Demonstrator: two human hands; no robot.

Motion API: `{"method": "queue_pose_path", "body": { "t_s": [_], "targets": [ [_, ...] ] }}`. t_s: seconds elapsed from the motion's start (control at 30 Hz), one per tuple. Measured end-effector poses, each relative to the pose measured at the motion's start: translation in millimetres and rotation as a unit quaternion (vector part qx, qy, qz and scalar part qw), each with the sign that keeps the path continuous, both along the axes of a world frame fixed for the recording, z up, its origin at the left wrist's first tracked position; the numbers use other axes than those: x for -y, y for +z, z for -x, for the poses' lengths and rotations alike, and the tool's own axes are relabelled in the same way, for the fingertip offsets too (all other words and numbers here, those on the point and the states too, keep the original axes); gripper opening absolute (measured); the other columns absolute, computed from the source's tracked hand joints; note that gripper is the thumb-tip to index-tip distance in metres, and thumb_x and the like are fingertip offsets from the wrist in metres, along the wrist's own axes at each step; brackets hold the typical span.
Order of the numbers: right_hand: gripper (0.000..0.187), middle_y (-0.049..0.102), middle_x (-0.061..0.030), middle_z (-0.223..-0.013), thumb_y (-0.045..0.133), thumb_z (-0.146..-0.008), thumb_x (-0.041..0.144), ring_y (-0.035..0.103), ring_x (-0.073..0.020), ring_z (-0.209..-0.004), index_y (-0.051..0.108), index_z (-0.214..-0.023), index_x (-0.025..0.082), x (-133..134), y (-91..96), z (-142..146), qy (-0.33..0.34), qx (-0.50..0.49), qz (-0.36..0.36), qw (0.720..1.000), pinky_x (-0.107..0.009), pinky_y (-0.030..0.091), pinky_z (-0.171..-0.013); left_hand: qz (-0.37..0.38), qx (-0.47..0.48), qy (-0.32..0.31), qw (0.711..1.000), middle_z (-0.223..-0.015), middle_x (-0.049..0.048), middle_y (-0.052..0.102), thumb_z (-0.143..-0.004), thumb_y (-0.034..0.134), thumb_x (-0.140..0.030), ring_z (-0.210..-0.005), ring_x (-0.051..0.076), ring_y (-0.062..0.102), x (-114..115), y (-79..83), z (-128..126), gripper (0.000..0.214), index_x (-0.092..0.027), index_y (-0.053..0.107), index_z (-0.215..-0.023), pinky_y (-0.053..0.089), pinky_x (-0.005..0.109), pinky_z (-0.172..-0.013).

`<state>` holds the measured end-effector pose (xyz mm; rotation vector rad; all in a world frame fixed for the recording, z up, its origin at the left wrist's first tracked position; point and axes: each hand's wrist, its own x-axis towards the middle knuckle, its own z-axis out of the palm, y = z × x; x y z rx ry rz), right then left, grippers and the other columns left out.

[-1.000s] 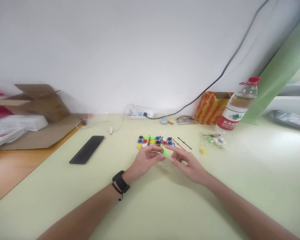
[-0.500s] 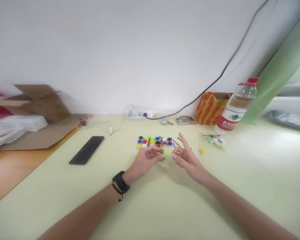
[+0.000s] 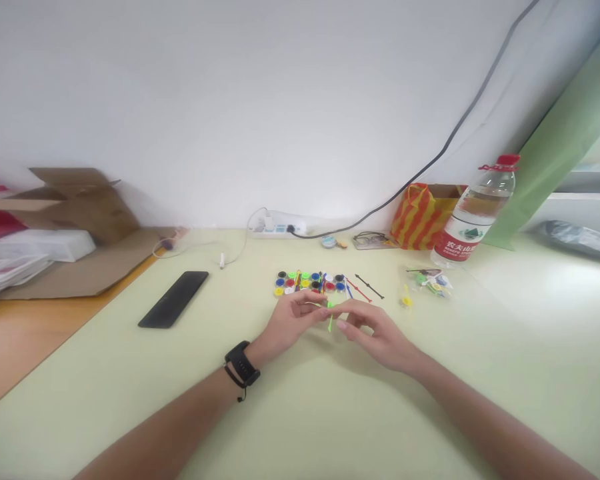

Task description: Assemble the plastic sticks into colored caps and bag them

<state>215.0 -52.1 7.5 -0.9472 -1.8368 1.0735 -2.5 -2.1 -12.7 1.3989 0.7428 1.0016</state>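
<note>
My left hand pinches a small bright green plastic spinner piece between thumb and fingertips. A thin stick of the piece points downward, and part of it is hidden by the fingers. My right hand comes in from the right, its index fingertip at the green piece and its thumb apart below; nothing is gripped in it. Just beyond both hands lie rows of coloured round discs with thin sticks laid among them. A red stick and a black stick lie to their right.
A clear bag of coloured pieces and a yellow piece lie at right. Behind stand a water bottle and a striped bag. A black phone lies left, cardboard beyond, a power strip at the wall.
My right index finger has come down from a raised position to the green piece. The piece's stick, upright before, now points down. My left hand has stayed in place.
</note>
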Motion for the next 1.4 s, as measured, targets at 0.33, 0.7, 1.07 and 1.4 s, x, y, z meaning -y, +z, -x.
{"method": "queue_pose_path", "body": {
  "t_s": [0.33,0.7,1.07,1.4],
  "targets": [
    [0.027,0.065,-0.0115,-0.119,0.054,-0.101,0.042,0.065,-0.0177,-0.083,0.071,-0.113,0.024,-6,-4.1,-8,-0.055,0.059,-0.093,0.992,-0.030,0.057,-0.065,0.010,-0.023,0.014,1.000,-0.110,0.0115,0.076,-0.079,0.085,-0.036,-0.095,0.024,0.075,-1,-0.1,1,0.037,-0.015,0.073,-0.107,0.061,0.040,-0.090],
    [0.052,0.064,-0.0072,-0.110,0.052,-0.102,0.035,0.059,-0.0162,-0.074,0.040,-0.152,0.034,-5,-11.8,-12,-0.075,0.118,-0.164,0.976,-0.037,0.056,-0.078,0.022,-0.018,0.003,1.000,-0.101,0.0087,0.076,-0.080,0.085,-0.035,-0.089,0.022,0.075,0,0.8,1,0.035,-0.015,0.074,-0.106,0.061,0.040,-0.088],
    [0.050,0.041,0.0011,-0.058,0.039,-0.105,0.049,0.034,-0.0134,-0.052,0.059,-0.069,0.021,-7,-7.1,-14,-0.081,0.175,-0.101,0.976,-0.030,0.033,-0.053,0.031,-0.030,-0.016,0.999,-0.096,0.0096,0.078,-0.077,0.086,-0.036,-0.091,0.025,0.076,2,-0.5,2,0.037,-0.013,0.073,-0.104,0.061,0.042,-0.090],
    [0.021,0.059,-0.0017,-0.090,0.058,-0.099,0.044,0.056,-0.0141,-0.071,0.053,-0.098,0.024,-3,-0.5,-2,-0.073,-0.003,-0.028,0.997,-0.029,0.048,-0.066,0.028,-0.031,-0.043,0.998,-0.095,0.0094,0.077,-0.081,0.084,-0.036,-0.092,0.025,0.075,4,4.2,1,0.036,-0.014,0.072,-0.107,0.061,0.041,-0.089]
  ]
}}
